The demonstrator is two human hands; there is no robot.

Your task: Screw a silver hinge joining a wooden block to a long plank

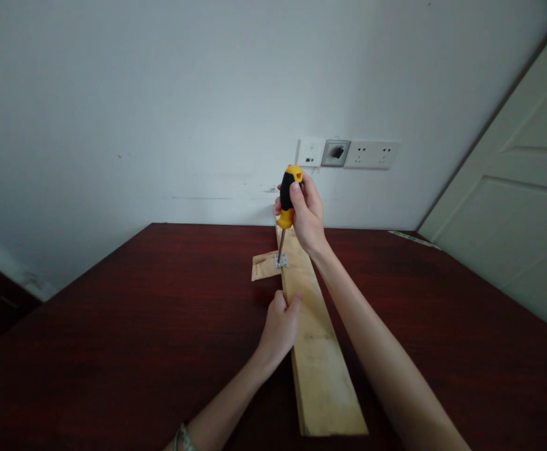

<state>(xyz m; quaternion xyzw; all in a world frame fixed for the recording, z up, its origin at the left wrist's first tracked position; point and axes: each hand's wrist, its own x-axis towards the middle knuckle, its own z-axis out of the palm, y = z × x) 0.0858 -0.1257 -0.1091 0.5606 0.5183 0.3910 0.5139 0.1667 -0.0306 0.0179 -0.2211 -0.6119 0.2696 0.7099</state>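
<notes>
My right hand [307, 210] is closed round the black and yellow handle of a screwdriver [288, 195]. The shaft points down, and its tip meets a small metal hinge [281, 260]. That hinge lies across the joint between a long pale wooden board [318, 351] and a short wooden piece [264, 267] at the board's left edge. Nearer to me, my left hand [280, 322] grips the left edge of the board, thumb on top and fingers curled at the side. Whether a screw sits under the tip is too small to tell.
The board rests lengthwise on a dark red wooden table [170, 326], its far end close to the white wall [208, 113]. Wall sockets [367, 155] are set above the table. A thin strip [413, 238] lies at the back right, near a white panelled door [527, 200].
</notes>
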